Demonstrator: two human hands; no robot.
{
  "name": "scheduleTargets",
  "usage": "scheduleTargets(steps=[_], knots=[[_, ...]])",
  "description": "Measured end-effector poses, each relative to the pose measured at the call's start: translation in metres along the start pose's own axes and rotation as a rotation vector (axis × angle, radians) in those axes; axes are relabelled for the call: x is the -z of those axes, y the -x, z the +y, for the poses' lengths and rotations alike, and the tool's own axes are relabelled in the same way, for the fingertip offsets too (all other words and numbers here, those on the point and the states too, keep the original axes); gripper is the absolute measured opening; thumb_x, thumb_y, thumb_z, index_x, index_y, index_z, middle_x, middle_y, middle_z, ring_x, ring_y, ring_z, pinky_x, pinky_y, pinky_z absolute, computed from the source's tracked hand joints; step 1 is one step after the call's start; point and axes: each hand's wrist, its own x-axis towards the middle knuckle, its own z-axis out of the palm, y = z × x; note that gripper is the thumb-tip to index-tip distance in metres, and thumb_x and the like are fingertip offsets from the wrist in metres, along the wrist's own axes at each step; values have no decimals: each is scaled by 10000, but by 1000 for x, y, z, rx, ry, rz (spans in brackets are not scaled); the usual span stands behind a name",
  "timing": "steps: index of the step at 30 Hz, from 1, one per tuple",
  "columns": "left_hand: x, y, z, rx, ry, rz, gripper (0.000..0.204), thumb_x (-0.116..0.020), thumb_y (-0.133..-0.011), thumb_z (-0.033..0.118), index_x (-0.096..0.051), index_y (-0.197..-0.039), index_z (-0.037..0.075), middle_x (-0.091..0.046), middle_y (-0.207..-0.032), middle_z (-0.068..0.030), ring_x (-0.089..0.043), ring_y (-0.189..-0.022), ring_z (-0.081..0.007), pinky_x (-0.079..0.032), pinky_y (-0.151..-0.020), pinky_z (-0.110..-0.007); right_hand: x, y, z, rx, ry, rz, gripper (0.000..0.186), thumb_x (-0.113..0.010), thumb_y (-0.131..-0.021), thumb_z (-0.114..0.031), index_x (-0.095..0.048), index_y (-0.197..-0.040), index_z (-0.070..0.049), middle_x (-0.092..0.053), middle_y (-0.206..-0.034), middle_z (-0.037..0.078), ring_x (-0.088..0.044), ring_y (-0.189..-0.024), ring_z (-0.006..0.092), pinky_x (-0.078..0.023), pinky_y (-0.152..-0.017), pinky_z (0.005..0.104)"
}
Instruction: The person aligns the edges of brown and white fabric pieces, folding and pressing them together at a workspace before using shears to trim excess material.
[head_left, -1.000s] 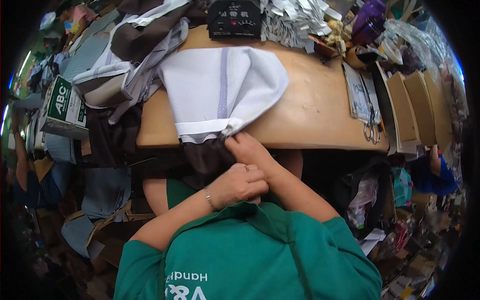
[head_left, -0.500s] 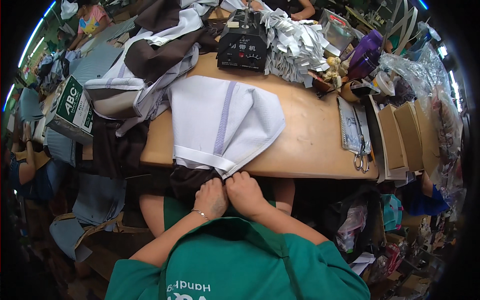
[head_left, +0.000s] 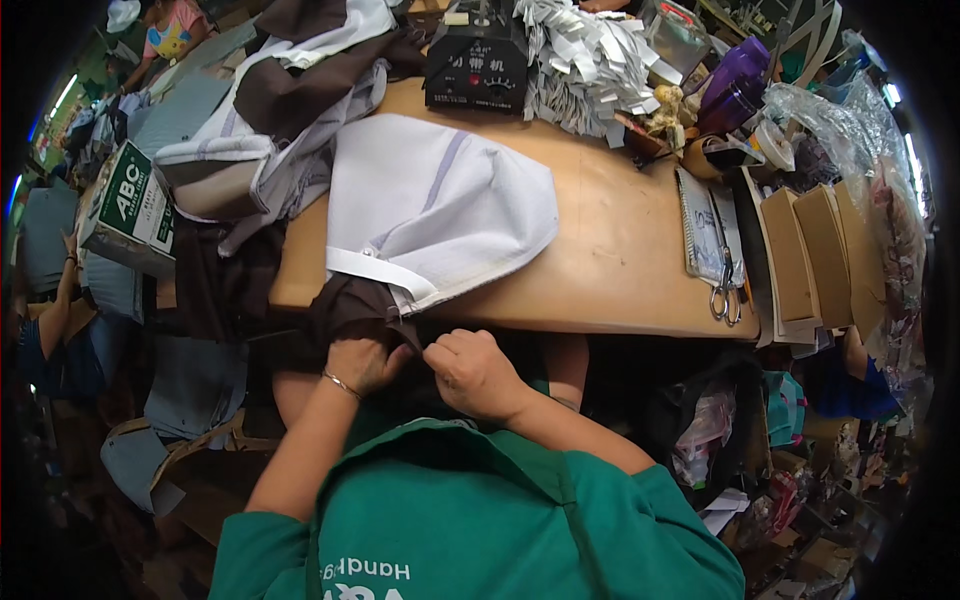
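A sewn piece of white quilted fabric [head_left: 430, 215] with a lilac stripe and a white strap [head_left: 375, 268] lies on the table's front edge. Dark brown cloth [head_left: 355, 305] joined to it hangs toward my lap. My left hand [head_left: 365, 362], a bracelet on its wrist, is closed on this cloth below the edge, thumb toward the right. Beside the cloth's right edge, my right hand [head_left: 475, 375] is closed with its fingers curled in a pinch. Whatever is between its fingertips is hidden.
The tan table [head_left: 620, 250] carries a black machine [head_left: 477, 75] and a heap of white strips [head_left: 590, 80] at the back. Scissors [head_left: 725, 290] lie on a notebook [head_left: 700, 230] at right. Brown and white fabric [head_left: 235, 160] and a green-white box [head_left: 130, 205] are at left.
My hands have moved apart: the left went left and down into the brown cloth, the right stayed near the middle. More brown cloth shows, and the white fabric's corner has lifted away from my fingers.
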Motion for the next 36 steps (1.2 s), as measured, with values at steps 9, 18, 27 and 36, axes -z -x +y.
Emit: scheduleTargets(steps=[9, 18, 27, 36], knots=[[30, -5, 39, -391, 1160, 389, 581, -719, -742, 285, -527, -1170, -57, -618, -903, -150, -565, -923, -156, -437, -856, -296, -20, 1, -8, -137, -439, -536, 210, -541, -743, -101, -581, -912, 18, -620, -834, 191, -606, -795, 353, -481, -722, 443], [-3, -28, 3, -589, 33, 806, 385, -607, -777, 128, -580, -1149, 32, -596, -1099, -184, -570, -1026, -350, -428, -922, -428, 19, 33, 22, -80, -421, -421, 369, -675, -748, -267, -596, -951, 31, -574, -1051, 233, -595, -899, 362, -495, -784, 391], [91, -22, 20, -551, 254, 848, 285, -533, -800, -86, -642, -1052, -11, -622, -1035, -185, -593, -985, -346, -454, -885, -393, 76, -13, 79, -810, -851, 597, 412, -634, -846, -161, -494, -1198, 2, -573, -1102, 118, -590, -926, 164, -477, -751, 269], [76, -11, -6, -621, 195, 666, 236, -590, -804, -56, -640, -1023, 16, -601, -1085, -165, -579, -1023, -323, -450, -890, -388, 101, -24, 82, -703, -1452, 458, 229, -584, -852, -158, -580, -1065, -75, -617, -990, 18, -592, -868, 115, -464, -660, 247]])
